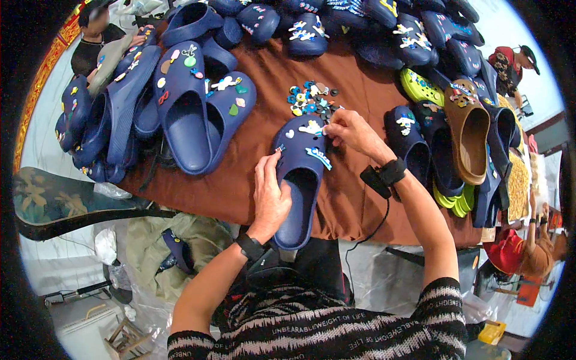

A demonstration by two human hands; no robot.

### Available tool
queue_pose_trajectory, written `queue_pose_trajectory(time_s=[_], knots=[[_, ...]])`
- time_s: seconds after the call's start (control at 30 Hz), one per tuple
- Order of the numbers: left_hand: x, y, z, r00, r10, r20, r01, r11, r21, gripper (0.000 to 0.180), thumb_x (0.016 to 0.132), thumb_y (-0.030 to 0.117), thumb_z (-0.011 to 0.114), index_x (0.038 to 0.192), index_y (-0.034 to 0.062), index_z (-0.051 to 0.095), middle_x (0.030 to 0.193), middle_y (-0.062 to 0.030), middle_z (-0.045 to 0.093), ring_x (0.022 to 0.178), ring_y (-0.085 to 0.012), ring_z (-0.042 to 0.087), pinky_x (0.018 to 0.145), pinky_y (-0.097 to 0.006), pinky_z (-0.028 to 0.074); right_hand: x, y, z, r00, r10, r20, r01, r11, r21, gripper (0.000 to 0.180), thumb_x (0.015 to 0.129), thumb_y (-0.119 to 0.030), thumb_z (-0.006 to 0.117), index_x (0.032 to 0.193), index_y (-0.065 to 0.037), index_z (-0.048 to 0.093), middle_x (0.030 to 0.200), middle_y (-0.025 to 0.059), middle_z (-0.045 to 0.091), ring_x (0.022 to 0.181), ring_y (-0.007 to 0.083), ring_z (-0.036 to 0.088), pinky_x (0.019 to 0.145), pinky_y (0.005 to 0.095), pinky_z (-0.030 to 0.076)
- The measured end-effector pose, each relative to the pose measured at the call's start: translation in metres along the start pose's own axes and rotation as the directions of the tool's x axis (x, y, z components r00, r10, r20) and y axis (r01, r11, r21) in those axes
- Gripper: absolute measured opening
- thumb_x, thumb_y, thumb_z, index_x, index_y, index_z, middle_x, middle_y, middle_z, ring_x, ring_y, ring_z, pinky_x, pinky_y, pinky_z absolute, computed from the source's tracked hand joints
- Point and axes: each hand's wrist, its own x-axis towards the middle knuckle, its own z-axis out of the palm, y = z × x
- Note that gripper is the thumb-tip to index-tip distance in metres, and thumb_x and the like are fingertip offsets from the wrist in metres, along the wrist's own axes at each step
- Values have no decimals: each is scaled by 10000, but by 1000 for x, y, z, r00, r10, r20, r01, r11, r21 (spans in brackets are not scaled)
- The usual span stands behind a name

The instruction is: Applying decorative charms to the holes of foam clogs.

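Note:
A navy clog [291, 159] lies on the brown cloth with its toe pointing away from me. It carries a white cartoon-figure charm [311, 128], a small white heart and a blue-and-white lettered charm. My left hand [271, 195] grips the left side of the clog, fingers along its upper. Pinched together at the toe's right edge, the fingers of my right hand [355, 135] meet the clog beside the white charm; whatever sits between the fingertips is hidden. Just beyond the toe is a heap of loose small charms [309, 98], in blue, white, black and yellow.
A decorated pair of navy clogs [189, 135] stands to the left, with more piled along the far side. At right are a brown clog [468, 141] and a lime-green one [422, 87]. A cable hangs from my right wristband [387, 175]. Other people sit around the table.

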Motion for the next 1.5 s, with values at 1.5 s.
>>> queue_pose_trajectory(time_s=[1.5], knots=[[0, 0, 0, 1000, -22, -15, 22, 1000, 9, 644, 791, -75, 547, 1411, 42, 418, 1392, -209, 414, 1326, -412, 408, 1125, -472, 354, 6, -5, 7, 965, 78, 250, -193, 857, 479, 181, 1011, -253, 588, 950, -82, 590, 926, 35, 689, 812, 132, 683, 728, 272, 550]])
